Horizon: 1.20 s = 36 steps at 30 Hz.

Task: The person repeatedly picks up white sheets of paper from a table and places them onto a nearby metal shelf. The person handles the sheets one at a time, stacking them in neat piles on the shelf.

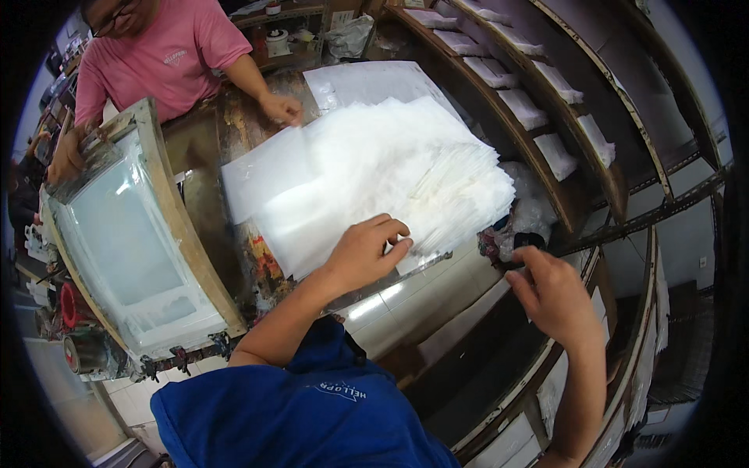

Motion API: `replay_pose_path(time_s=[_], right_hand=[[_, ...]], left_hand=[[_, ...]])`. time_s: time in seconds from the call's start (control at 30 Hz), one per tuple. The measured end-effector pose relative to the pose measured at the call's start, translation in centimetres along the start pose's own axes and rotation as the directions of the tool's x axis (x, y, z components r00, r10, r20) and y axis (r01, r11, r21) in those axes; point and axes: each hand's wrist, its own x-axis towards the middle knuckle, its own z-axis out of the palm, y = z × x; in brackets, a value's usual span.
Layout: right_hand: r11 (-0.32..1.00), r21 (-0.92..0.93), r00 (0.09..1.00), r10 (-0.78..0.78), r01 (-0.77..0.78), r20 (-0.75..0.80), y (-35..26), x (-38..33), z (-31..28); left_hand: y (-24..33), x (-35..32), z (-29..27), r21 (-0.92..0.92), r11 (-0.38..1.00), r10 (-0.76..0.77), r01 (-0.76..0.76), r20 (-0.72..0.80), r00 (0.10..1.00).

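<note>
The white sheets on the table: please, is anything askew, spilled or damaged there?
The sheets look askew: they lie fanned out, with uneven, overlapping edges toward the right, not squared. Orange and dark stains mark the table by their left side, perhaps old. I see no clear tear.

The sheets [374,171] hide much of the table [265,265] beneath them, their edges too fine to count; the left grip [367,249] hides its palm, the right grip [554,300] some of its own fingers; the co-worker's head [123,19] is cut off by the upper edge; the right forearm [589,390] and blue shirt [296,413] run off the lower edge; the far-left clutter [35,243] is too small to tell.
</note>
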Motion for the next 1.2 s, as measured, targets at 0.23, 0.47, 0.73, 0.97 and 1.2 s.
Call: replay_pose_path(time_s=[0.23, 0.47, 0.73, 0.97, 1.2], right_hand=[[0.922, 0.268, 0.96, 0.272, -0.279, 0.066, 7.7, -2.2, 4.7], [0.661, 0.59, 0.864, 0.484, -0.463, 0.137, 12.5, -6.4, 14.0], [0.441, 0.648, 0.741, 0.601, -0.621, 0.301, 11.6, -9.5, 17.0], [0.636, 0.635, 0.868, 0.483, -0.439, 0.117, 12.5, -8.6, 18.3], [0.73, 0.619, 0.934, 0.358, -0.289, 0.014, 11.5, -5.3, 16.5]], left_hand=[[-7.2, 10.2, -1.5, 0.244, 0.966, -0.045, 0.082, -0.152, 0.987], [-17.6, 21.6, 0.1, 0.579, 0.768, -0.3, 0.275, -0.054, 0.952], [-22.5, 24.7, 1.2, 0.721, 0.596, -0.548, 0.354, 0.042, 0.835], [-29.7, 27.4, 2.3, 0.684, 0.654, -0.552, 0.323, 0.139, 0.822], [-34.8, 28.7, 0.2, 0.672, 0.636, -0.567, 0.379, 0.074, 0.82]])
